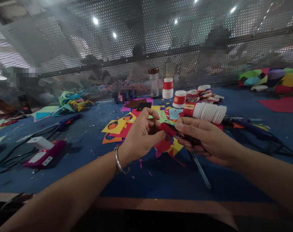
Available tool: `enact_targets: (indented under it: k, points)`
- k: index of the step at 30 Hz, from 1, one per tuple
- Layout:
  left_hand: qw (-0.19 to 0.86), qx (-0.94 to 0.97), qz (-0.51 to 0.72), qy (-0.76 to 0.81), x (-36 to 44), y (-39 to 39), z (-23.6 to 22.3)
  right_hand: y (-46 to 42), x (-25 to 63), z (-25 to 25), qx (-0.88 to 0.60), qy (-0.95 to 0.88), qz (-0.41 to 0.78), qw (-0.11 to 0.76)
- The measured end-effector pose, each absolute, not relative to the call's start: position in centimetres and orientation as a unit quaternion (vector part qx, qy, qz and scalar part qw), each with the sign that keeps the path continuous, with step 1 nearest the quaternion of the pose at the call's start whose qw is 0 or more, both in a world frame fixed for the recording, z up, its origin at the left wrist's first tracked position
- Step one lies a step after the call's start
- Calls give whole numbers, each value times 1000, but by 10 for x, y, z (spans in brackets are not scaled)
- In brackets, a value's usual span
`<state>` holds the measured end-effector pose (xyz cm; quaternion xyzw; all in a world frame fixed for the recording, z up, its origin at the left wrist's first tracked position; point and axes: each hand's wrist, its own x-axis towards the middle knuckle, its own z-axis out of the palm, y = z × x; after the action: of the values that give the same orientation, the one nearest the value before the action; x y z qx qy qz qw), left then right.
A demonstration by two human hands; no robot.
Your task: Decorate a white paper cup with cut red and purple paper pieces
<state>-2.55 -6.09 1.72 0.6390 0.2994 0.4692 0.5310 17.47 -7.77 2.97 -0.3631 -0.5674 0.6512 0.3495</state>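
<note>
Left hand point(141, 137) and right hand point(205, 138) pinch opposite ends of a small red-and-black piece point(168, 129) near frame centre, its long axis sloping down toward the right.

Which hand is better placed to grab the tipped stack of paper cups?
Probably the right hand: it is just in front of the stack of cups, while the left hand is farther across. The right grips a dark object, though.
</note>
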Motion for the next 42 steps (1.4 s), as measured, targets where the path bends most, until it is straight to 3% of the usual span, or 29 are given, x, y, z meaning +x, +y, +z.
enact_targets:
  k: [20,26,29,34,38,42]
  points:
    - [663,504,434,343,-21,-61,14,-78,172,24,-374,-540,654,375]
    - [663,504,426,353,-21,-63,15,-73,176,29,-379,-522,625,439]
    - [641,514,436,368,-19,-63,15,-69,178,31,-385,-521,603,466]
    - [570,562,463,380,-18,-62,14,-67,174,26,-405,-591,563,413]
    - [486,663,428,375,-19,-64,15,-66,173,21,-417,-673,471,390]
    - [469,697,385,381,-19,-67,18,-64,177,21,-409,-725,409,374]
